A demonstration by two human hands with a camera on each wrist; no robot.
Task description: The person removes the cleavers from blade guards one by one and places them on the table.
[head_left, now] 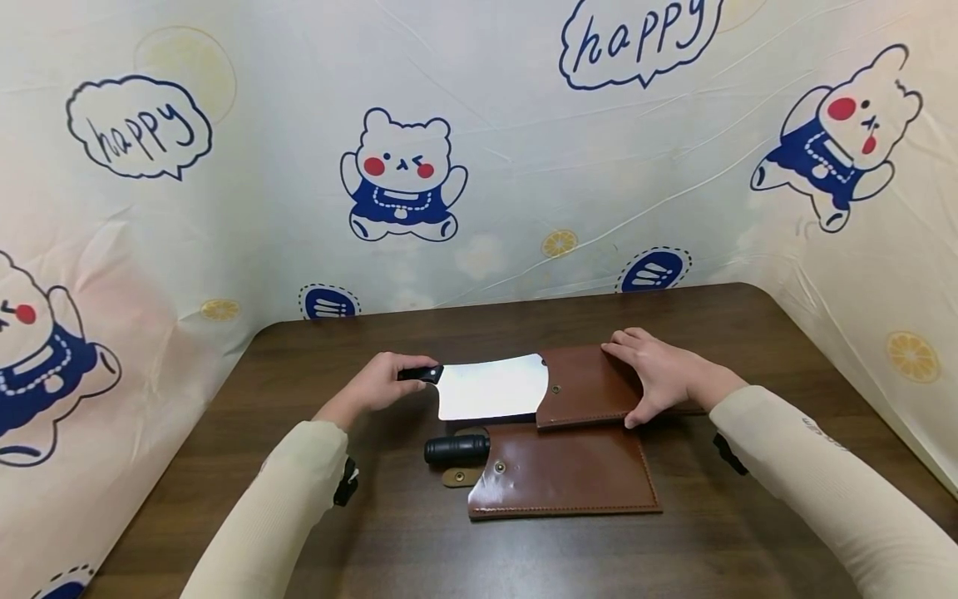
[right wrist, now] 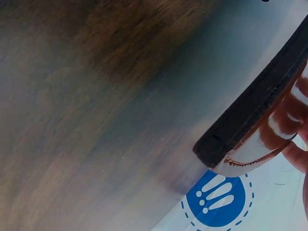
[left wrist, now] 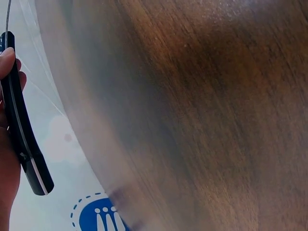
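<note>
my left hand curled round the knife handle; blade right of those fingers. my right hand, fingers spread wide, grips the far sheath.

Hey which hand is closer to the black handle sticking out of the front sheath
Left. The left hand grips the cleaver's handle, beyond and left of that black handle; the right hand holds the rear sheath, well off to the right.
</note>
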